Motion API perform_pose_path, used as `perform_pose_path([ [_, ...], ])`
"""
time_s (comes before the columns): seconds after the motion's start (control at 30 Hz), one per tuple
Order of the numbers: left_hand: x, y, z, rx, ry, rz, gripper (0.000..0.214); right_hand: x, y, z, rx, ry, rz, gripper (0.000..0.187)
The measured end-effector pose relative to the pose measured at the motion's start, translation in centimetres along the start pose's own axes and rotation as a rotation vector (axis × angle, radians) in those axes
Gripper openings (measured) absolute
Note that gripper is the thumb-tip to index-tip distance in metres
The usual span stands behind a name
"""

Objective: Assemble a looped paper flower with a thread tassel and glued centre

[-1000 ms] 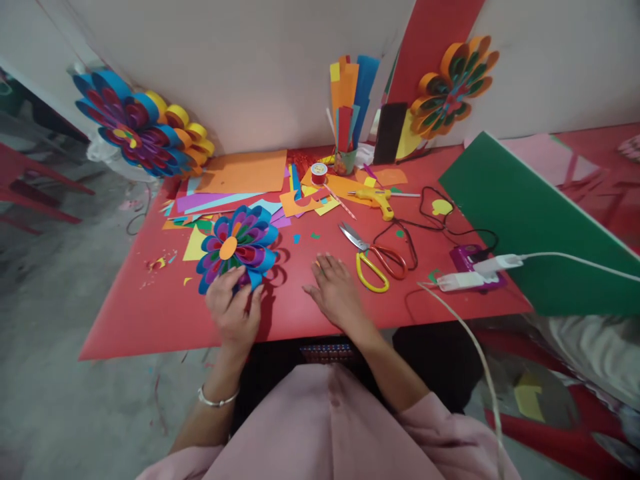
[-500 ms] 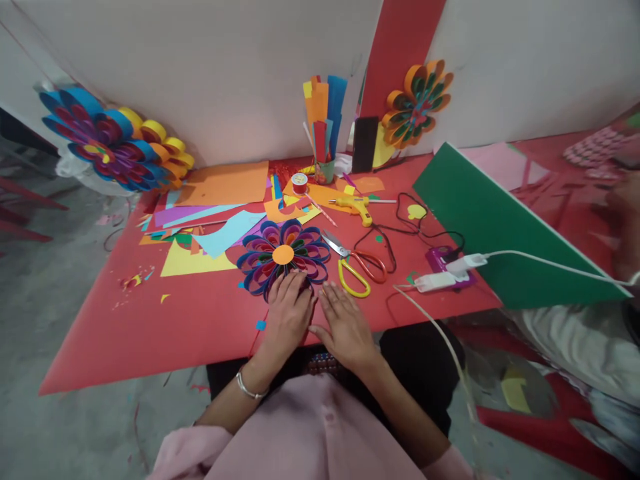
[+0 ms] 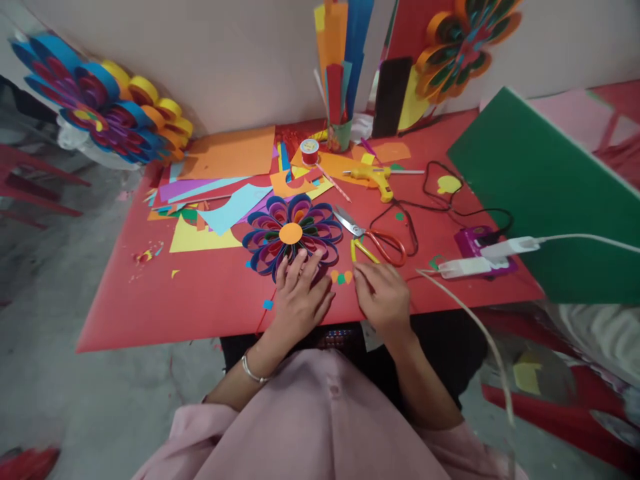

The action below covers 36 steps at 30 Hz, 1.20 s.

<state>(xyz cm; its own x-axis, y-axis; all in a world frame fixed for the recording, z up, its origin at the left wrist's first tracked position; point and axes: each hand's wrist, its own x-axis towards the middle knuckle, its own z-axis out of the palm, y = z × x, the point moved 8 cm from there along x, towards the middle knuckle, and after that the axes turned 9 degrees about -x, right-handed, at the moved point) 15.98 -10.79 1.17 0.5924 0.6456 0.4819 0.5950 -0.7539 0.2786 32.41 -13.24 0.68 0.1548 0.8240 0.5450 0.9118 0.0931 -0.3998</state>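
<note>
Left hand (image 3: 300,297), grip apart, at the paper flower (image 3: 290,233); right hand (image 3: 385,300), grip impossible to tell, at the scissors (image 3: 356,229)

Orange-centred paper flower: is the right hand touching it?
Apart: the head view shows red tabletop between the right hand and the paper flower.

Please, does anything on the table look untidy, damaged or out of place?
No clear damage shows. Small paper scraps lie scattered at the left of the table, like litter; a white cable hangs over the front edge, right of the right hand, where it might snag.
</note>
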Motion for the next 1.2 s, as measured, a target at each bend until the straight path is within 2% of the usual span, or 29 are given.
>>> perform_pose_path([
  [0.13, 0.4, -0.3, 1.0, 0.023, -0.081, -0.001, 0.035, -1.0, -1.2, 0.7, -0.133, -0.114, -0.034, 0.017],
  [0.23, 0.2, -0.4, 1.1, -0.021, -0.094, -0.012, 0.032, -2.1, -1.9, 0.7, -0.246, -0.147, -0.047, 0.02],
  [0.37, -0.2, -0.6, 0.9, -0.065, -0.102, -0.037, 0.035, -3.4, -1.7, 0.7, -0.31, -0.223, -0.051, 0.034],
  [0.53, -0.2, -0.5, 0.9, -0.013, -0.11, -0.04, 0.037, -4.6, -0.8, 0.4, -0.305, -0.312, -0.061, 0.051],
  [0.63, -0.2, -0.5, 0.9, -0.016, -0.113, -0.034, 0.037, -5.4, -0.8, -0.1, -0.282, -0.288, -0.121, 0.051],
  [0.77, -0.2, -0.5, 1.0, -0.044, -0.11, -0.031, 0.038, -6.7, -1.0, -1.1, -0.233, -0.182, -0.219, 0.031],
  [1.03, -0.2, -0.4, 1.1, -0.027, -0.087, 0.008, 0.029, -8.5, -1.0, -2.3, -0.156, -0.028, -0.342, 0.032],
  [1.2, -0.5, -0.2, 0.5, -0.086, -0.036, 0.018, 0.026, -9.0, -1.9, -3.0, -0.074, -0.009, -0.398, 0.031],
])
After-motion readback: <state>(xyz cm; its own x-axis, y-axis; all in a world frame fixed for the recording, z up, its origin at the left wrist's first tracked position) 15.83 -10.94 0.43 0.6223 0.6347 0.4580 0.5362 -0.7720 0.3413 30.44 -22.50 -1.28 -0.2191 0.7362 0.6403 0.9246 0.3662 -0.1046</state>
